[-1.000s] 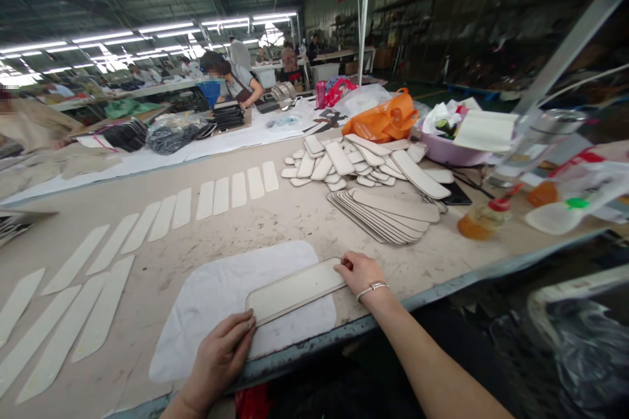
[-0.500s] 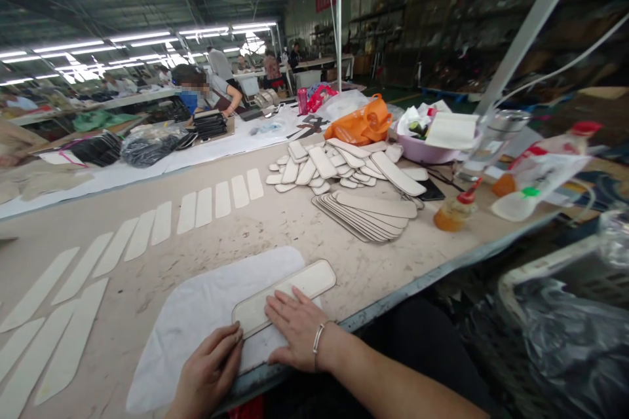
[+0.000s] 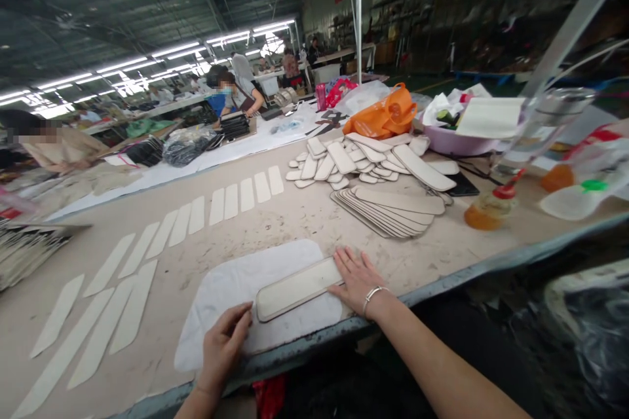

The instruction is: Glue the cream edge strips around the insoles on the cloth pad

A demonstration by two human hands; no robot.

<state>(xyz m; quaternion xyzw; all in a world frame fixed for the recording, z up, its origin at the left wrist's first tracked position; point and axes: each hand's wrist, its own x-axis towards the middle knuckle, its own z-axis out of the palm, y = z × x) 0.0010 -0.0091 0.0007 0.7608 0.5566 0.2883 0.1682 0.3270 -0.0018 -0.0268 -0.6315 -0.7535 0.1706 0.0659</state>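
A long pale panel (image 3: 297, 288) with rounded corners and a dark edge lies on a white cloth (image 3: 211, 301) near the table's front edge. My right hand (image 3: 358, 280), with a bracelet at the wrist, rests flat over the panel's right end, fingers spread. Beside the left end is my left hand (image 3: 227, 335), its fingers curled and pressed together close to the panel's corner; whether anything is between them is too small to tell. Flat pale strips (image 3: 179, 224) lie in rows to the left. Behind my right hand sit a fanned stack of panels (image 3: 388, 209) and a loose heap (image 3: 344, 157).
An orange bag (image 3: 383, 114), a purple basin (image 3: 457, 141) and a glue bottle (image 3: 491, 206) stand at the back right. Another stack (image 3: 29, 252) sits at the far left. People work at tables beyond. A metal pole (image 3: 358, 19) rises behind the heap.
My right hand has slid from the panel's middle to its right end. My left hand has come slightly away from the left end. The camera view has shifted.
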